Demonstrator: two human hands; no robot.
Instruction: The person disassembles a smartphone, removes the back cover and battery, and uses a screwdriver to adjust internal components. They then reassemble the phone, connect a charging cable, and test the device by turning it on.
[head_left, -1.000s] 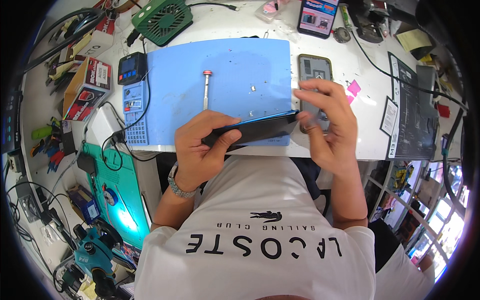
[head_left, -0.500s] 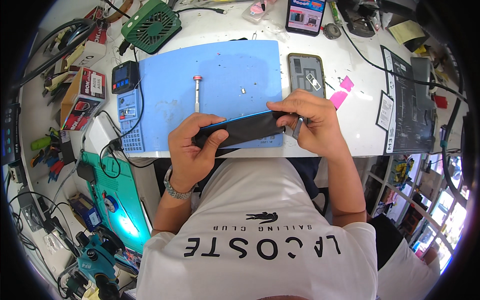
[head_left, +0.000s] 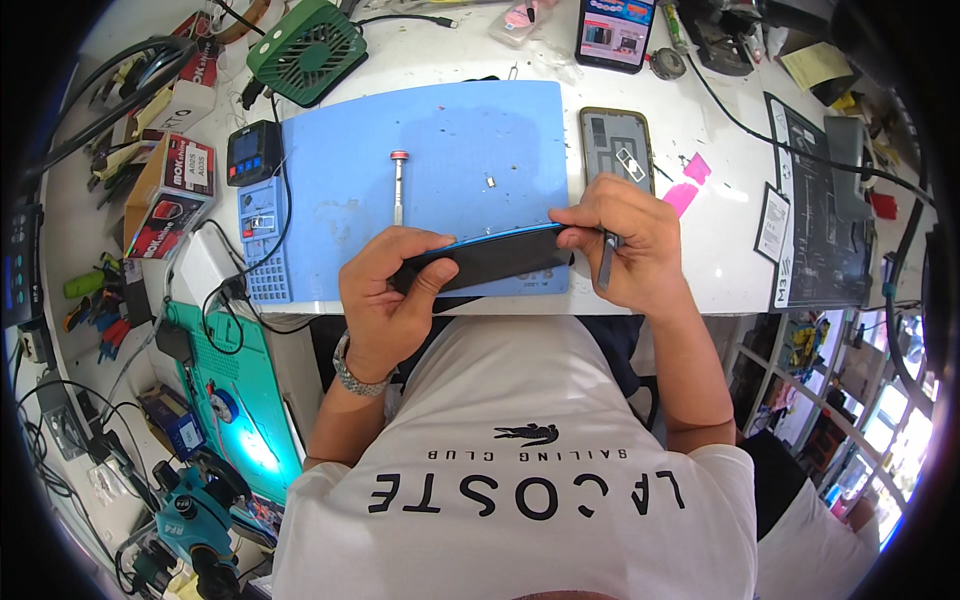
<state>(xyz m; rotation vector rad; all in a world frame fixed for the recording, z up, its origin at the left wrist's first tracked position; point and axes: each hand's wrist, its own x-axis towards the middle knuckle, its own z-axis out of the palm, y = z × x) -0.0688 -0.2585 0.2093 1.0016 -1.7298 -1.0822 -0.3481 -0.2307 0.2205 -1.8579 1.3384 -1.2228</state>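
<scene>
A black phone (head_left: 490, 262) with a blue edge is held tilted over the front of a blue work mat (head_left: 340, 130). My left hand (head_left: 388, 290) is closed around its left end, thumb across the black face. At the right end, my right hand (head_left: 635, 240) pinches the upper corner between thumb and finger. A flat grey metal tool (head_left: 606, 262) is tucked in the same hand's other fingers, pointing down. Beyond the phone a screwdriver (head_left: 399, 188) with a red cap lies on the mat, with a small metal part (head_left: 490, 183) to its right.
A grey phone back cover (head_left: 595, 175) lies right of the mat beside pink pieces (head_left: 683, 195). A lit phone (head_left: 612, 45) and green fan (head_left: 308, 58) stand at the back. Boxes (head_left: 172, 195) and cables crowd the left, near a microscope (head_left: 190, 510). A black mat (head_left: 820, 220) lies right.
My right hand has shifted slightly along the phone's right end, and the grey tool in it has swung to hang more upright. My left hand keeps its grip.
</scene>
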